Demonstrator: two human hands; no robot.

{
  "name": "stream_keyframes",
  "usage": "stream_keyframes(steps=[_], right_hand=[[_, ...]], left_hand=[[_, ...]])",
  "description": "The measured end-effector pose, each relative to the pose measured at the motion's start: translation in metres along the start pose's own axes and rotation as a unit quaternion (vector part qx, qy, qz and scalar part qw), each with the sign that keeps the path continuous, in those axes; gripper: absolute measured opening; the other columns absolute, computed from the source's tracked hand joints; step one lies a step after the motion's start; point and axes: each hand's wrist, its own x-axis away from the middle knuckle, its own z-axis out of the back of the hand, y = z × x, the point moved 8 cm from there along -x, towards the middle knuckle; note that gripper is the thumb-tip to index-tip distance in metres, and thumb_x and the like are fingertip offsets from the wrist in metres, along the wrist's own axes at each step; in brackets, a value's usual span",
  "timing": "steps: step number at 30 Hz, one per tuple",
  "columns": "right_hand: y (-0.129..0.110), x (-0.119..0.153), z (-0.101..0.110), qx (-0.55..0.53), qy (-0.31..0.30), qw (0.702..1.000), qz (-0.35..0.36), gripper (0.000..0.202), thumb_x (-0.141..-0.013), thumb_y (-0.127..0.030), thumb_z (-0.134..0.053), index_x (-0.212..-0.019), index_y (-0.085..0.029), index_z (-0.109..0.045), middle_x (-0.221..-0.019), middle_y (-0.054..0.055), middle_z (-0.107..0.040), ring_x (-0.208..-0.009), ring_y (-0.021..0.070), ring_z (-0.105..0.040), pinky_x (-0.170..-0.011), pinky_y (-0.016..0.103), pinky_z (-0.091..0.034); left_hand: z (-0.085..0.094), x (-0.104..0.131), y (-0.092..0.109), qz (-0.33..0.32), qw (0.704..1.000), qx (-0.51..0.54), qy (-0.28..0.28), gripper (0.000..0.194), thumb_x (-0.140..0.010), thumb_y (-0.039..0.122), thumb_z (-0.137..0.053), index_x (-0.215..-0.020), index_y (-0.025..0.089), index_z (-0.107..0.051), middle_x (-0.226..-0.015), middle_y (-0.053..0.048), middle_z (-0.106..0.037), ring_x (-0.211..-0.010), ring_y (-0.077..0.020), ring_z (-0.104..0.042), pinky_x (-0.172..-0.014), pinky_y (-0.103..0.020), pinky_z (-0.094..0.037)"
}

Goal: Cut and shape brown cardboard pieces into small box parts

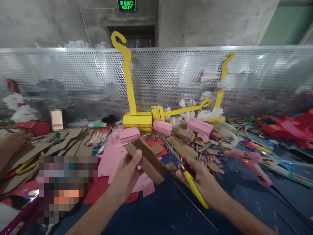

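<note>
My left hand (129,173) grips a folded piece of brown cardboard (148,160), thumb on its near face. The cardboard is bent lengthwise into a trough and tilts down to the right. In my right hand (200,176) is a pair of scissors (194,189) with yellow and red handles, its blades pointing up and left, to the right of the cardboard and apart from it. Under the cardboard lies pink sheet material (110,160) over a red sheet (97,192). Behind stand pink-covered boxes (162,127) and a plain cardboard box (184,133).
A pink hot glue gun (254,163) with a lit red light lies at right, its cord trailing forward. Yellow hook-topped necks on boxes (137,120) stand before a perforated metal screen (156,78). Cardboard strips (70,143) pile up at left near another person's hand (12,147).
</note>
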Motion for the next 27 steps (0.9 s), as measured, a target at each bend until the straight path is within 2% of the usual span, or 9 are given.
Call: stream_keyframes(steps=[7,10,12,15,18,21,24,27], right_hand=[[0.007,-0.002,-0.001,0.089,-0.002,0.996,-0.009,0.033,-0.094,-0.054,-0.056,-0.089,-0.022,-0.053,-0.083,0.004,-0.064,-0.072,0.0204,-0.059,-0.064,0.032,-0.045],[0.009,-0.002,-0.003,0.111,-0.010,0.993,-0.023,0.031,-0.092,-0.051,-0.059,-0.087,-0.022,-0.051,-0.083,0.004,-0.063,-0.071,0.0205,-0.058,-0.064,0.033,-0.043],[0.008,-0.003,-0.004,0.108,-0.014,0.994,-0.029,0.028,-0.091,-0.049,-0.059,-0.088,-0.022,-0.051,-0.082,0.003,-0.063,-0.071,0.0205,-0.057,-0.065,0.033,-0.042],[0.008,-0.003,-0.004,0.087,-0.013,0.996,-0.025,0.028,-0.093,-0.049,-0.057,-0.091,-0.022,-0.051,-0.083,0.004,-0.062,-0.073,0.0208,-0.057,-0.066,0.033,-0.042],[0.010,-0.003,-0.004,0.079,-0.010,0.997,-0.022,0.029,-0.093,-0.050,-0.057,-0.091,-0.022,-0.051,-0.083,0.004,-0.062,-0.073,0.0207,-0.055,-0.065,0.033,-0.042],[0.012,-0.003,-0.005,0.082,-0.010,0.996,-0.024,0.029,-0.093,-0.050,-0.058,-0.091,-0.022,-0.050,-0.083,0.003,-0.061,-0.072,0.0205,-0.054,-0.065,0.033,-0.041],[0.010,-0.003,-0.006,0.081,-0.014,0.996,-0.022,0.028,-0.092,-0.048,-0.061,-0.091,-0.022,-0.050,-0.085,0.004,-0.062,-0.074,0.0205,-0.055,-0.067,0.034,-0.041],[0.006,-0.002,-0.006,0.083,-0.015,0.996,-0.020,0.028,-0.091,-0.047,-0.062,-0.089,-0.022,-0.049,-0.086,0.004,-0.063,-0.074,0.0206,-0.055,-0.067,0.034,-0.041]], left_hand=[[0.003,-0.001,-0.004,0.014,1.000,0.011,0.023,0.047,-0.077,0.042,-0.087,-0.113,0.018,-0.069,-0.108,-0.010,-0.075,-0.090,-0.0226,-0.071,-0.074,-0.033,-0.058],[0.000,0.000,-0.004,0.035,0.999,0.022,0.024,0.049,-0.076,0.042,-0.087,-0.115,0.017,-0.069,-0.107,-0.011,-0.075,-0.089,-0.0239,-0.071,-0.075,-0.033,-0.059],[-0.002,0.002,-0.004,0.066,0.996,0.046,0.027,0.043,-0.081,0.039,-0.083,-0.114,0.017,-0.069,-0.105,-0.011,-0.076,-0.090,-0.0247,-0.072,-0.077,-0.035,-0.060],[-0.003,0.005,-0.009,0.134,0.985,0.101,0.039,0.022,-0.088,0.031,-0.072,-0.102,0.014,-0.071,-0.092,-0.010,-0.076,-0.079,-0.0217,-0.071,-0.072,-0.033,-0.060],[-0.014,0.007,-0.012,0.188,0.968,0.163,-0.025,0.024,-0.088,0.031,-0.064,-0.094,0.009,-0.072,-0.086,-0.012,-0.073,-0.063,-0.0169,-0.064,-0.058,-0.028,-0.056],[-0.025,0.008,-0.012,0.206,0.954,0.195,-0.100,0.032,-0.090,0.036,-0.060,-0.096,0.007,-0.072,-0.091,-0.014,-0.073,-0.054,-0.0115,-0.056,-0.050,-0.024,-0.049],[-0.029,0.009,-0.015,0.218,0.943,0.199,-0.156,0.039,-0.094,0.039,-0.055,-0.107,0.007,-0.071,-0.103,-0.017,-0.074,-0.052,-0.0096,-0.053,-0.047,-0.022,-0.047],[-0.027,0.009,-0.021,0.240,0.933,0.198,-0.182,0.044,-0.095,0.041,-0.054,-0.121,0.008,-0.068,-0.113,-0.019,-0.073,-0.050,-0.0086,-0.052,-0.043,-0.020,-0.045]])
